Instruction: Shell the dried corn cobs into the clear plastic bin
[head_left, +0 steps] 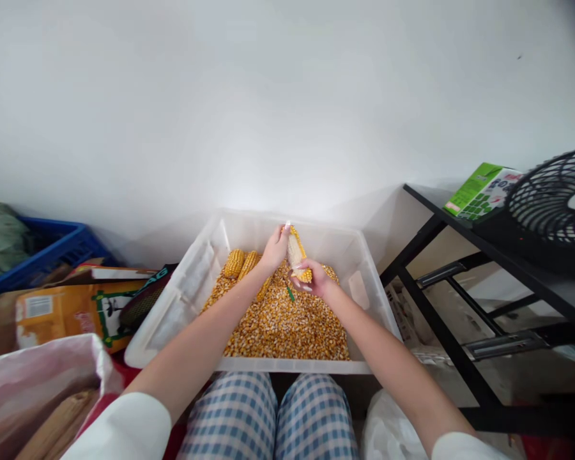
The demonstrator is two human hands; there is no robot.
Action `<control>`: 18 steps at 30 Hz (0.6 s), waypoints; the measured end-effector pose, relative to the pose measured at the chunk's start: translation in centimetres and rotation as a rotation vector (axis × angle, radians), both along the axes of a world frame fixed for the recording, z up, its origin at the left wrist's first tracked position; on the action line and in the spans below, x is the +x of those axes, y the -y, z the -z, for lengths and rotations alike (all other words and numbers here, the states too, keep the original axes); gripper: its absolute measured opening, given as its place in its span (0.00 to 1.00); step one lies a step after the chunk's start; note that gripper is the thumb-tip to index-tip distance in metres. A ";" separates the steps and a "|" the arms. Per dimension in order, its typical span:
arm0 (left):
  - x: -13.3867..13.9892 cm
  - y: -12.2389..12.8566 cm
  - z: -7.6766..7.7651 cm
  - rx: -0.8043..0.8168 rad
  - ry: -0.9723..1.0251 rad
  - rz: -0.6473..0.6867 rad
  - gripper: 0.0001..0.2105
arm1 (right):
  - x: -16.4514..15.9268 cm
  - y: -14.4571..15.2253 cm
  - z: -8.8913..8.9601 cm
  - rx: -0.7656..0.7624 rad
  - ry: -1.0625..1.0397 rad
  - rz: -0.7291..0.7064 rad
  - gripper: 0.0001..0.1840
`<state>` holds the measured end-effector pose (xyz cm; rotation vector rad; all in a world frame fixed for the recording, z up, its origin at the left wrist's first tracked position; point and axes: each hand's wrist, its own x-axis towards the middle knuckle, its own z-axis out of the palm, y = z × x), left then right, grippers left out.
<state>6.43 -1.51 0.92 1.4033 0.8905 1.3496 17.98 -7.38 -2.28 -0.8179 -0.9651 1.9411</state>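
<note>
A corn cob (pixel 295 249), with a pale bare strip along its side and yellow kernels around it, is held up over the bin. My left hand (pixel 275 246) grips its upper end, fingers closed. Round the lower end wraps my right hand (pixel 313 278), also closed. Below both hands lies a heap of loose corn kernels (pixel 287 329) in a translucent plastic bin (pixel 287 365). Whole corn cobs (pixel 234 263) rest on the kernels at the left, partly hidden by my left forearm. A small green object (pixel 291 293) sits among the kernels.
On the right stands a black table frame (pixel 453 306) carrying a fan (pixel 556 198) and a green-and-white carton (pixel 483 191). To the left are a blue crate (pixel 62 239), an orange package (pixel 60 313) and a white sack (pixel 43 358). A white wall (pixel 287 115) rises behind the bin.
</note>
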 end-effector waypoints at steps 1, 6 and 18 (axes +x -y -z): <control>0.0 0.0 0.1 0.034 -0.020 -0.033 0.20 | 0.0 0.0 -0.1 -0.022 0.000 0.007 0.08; -0.6 -0.5 0.1 -0.159 0.076 0.013 0.27 | 0.0 0.1 0.0 -0.167 0.039 0.144 0.07; -0.7 -1.4 0.8 0.026 -0.127 -0.006 0.20 | -0.1 0.1 -0.1 -0.115 0.041 0.074 0.06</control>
